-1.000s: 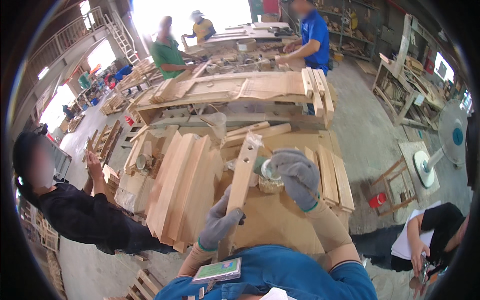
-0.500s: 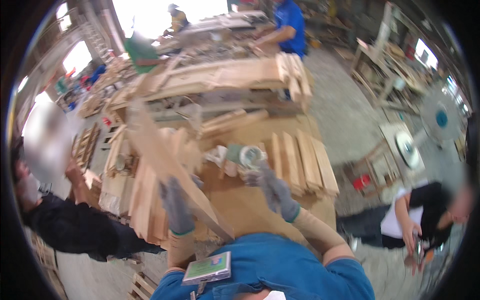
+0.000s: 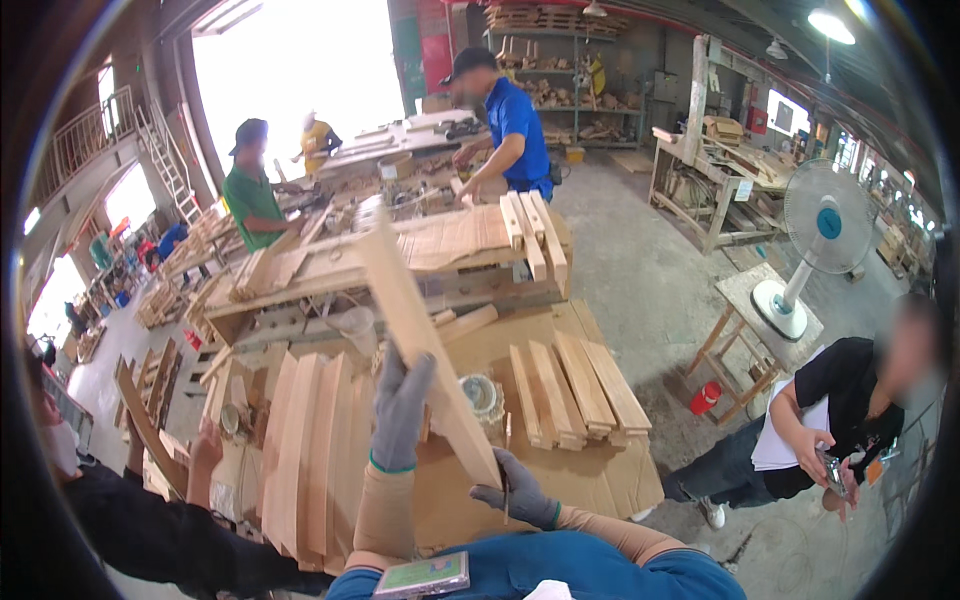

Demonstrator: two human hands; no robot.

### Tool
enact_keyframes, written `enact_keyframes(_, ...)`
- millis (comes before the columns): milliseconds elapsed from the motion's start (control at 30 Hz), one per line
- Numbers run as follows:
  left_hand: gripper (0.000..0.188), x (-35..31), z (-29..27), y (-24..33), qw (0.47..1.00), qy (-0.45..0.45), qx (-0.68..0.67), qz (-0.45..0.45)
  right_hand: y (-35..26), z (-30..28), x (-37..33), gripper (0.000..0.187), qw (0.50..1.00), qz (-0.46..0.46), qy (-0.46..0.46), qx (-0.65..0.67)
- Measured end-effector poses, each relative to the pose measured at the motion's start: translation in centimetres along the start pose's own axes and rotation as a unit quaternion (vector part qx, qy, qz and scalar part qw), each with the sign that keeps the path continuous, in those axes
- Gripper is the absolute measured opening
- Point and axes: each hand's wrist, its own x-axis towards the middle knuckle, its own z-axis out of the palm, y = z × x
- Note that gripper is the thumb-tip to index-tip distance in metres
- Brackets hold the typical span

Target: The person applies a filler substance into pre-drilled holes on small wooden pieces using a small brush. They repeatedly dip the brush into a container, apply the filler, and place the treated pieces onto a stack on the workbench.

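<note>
Left grey-gloved hand (image 3: pixel 400 412): grip closed on long pale wooden board (image 3: pixel 412 305), held tilted above cardboard-covered tabletop (image 3: pixel 590 490). Right grey-gloved hand (image 3: pixel 520 494): grip closed on thin brown stick (image 3: pixel 508 440) near board's lower end; contact with board cannot be told.

The plank (image 3: pixel 411 308) looks like smooth, matt wood.

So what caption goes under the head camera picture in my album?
A gloved left hand grips a long wooden board, gloved right hand by its near end.
</note>
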Motion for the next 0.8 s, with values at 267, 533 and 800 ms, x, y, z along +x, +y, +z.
enact_keyframes(267, 0.050, -1.8, -4.5, -4.5, 0.998, -0.023, 0.025, -0.050, -0.4, -6.1, 10.4, 0.048, 0.988, 0.003, 0.114, 0.105)
enact_keyframes(533, 0.047, -4.6, -7.8, -6.4, 0.977, 0.119, 0.054, -0.171, 3.7, -11.4, 24.2, 0.034, 0.952, 0.158, 0.142, 0.220)
enact_keyframes(800, 0.045, -10.2, -10.7, -8.9, 0.946, 0.154, 0.177, -0.225, 10.8, -16.3, 38.3, 0.031, 0.937, 0.160, 0.201, 0.235)
